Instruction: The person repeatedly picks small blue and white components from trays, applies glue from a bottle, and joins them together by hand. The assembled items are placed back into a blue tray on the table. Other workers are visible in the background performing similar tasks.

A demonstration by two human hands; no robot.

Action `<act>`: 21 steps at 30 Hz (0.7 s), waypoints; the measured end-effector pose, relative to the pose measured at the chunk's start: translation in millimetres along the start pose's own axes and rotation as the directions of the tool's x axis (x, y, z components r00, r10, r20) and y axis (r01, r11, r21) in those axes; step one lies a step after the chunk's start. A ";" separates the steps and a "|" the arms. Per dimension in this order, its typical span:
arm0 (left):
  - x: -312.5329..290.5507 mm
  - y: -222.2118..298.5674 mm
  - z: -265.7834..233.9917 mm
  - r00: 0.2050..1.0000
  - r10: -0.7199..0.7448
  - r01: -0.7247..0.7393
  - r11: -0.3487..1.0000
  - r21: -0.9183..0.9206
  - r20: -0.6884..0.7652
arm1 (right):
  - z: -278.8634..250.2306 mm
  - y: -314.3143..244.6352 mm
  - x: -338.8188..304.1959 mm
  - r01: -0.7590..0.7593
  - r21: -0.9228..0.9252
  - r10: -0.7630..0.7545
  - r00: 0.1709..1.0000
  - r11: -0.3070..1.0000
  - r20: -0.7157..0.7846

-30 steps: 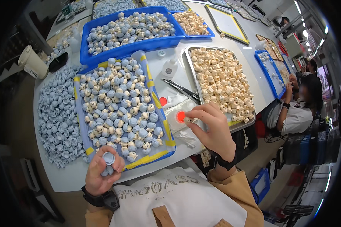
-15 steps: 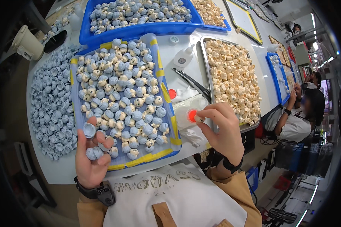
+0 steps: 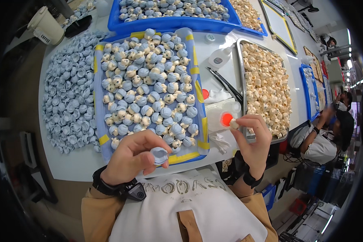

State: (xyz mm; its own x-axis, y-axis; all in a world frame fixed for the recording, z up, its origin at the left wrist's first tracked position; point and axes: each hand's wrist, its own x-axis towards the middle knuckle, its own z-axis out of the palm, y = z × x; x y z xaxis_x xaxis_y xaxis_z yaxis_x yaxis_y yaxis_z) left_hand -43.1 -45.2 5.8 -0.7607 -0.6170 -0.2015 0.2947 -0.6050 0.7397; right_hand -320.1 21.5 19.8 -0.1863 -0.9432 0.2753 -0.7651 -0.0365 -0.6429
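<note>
Left grip [image 3: 135,159] pinches one blue cap [image 3: 159,155], right grip [image 3: 252,139] one cream piece [image 3: 234,124].

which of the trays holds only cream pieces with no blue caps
The metal tray right of the red-capped bottles; its pieces are all cream, while the blue-lined tray in front and the blue bin behind hold blue-capped ones.

The left hand [image 3: 131,159] is half curled, palm turned inward, its thumb and fingertips closed in a light grip, wrist bent. The right hand [image 3: 252,139] stands upright, fingers arched over, thumb and forefinger pinched together at its upper left.
</note>
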 end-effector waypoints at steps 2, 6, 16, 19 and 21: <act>-0.9 0.9 3.6 1.000 0.022 -0.020 0.997 0.080 -0.023 | 3.4 -1.5 -3.8 0.017 0.054 -0.014 0.998 0.998 -0.059; -0.4 5.0 7.7 0.998 -0.010 0.025 0.965 0.262 -0.059 | 5.9 -24.6 -6.6 0.163 0.325 -0.119 0.981 0.931 -0.152; 1.7 2.0 21.2 0.992 0.107 -0.045 0.804 0.593 -0.070 | 34.7 -72.7 9.5 0.387 0.472 -0.477 0.875 0.792 0.083; 0.6 -1.6 20.1 0.983 0.171 -0.085 0.733 0.675 -0.063 | 37.1 -74.3 8.4 0.364 0.473 -0.473 0.871 0.803 0.134; -0.4 -4.1 20.2 0.977 0.199 -0.086 0.687 0.722 -0.073 | 37.1 -74.9 6.7 0.348 0.466 -0.465 0.870 0.814 0.162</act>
State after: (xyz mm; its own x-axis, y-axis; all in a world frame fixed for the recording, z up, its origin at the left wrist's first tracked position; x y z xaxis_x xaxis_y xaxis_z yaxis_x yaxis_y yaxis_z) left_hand -55.7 -32.3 15.8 -0.6425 -0.7601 -0.0968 -0.1495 0.0005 0.9888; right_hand -241.2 5.7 43.3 0.2937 -0.8574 0.4225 -0.4002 -0.5117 -0.7603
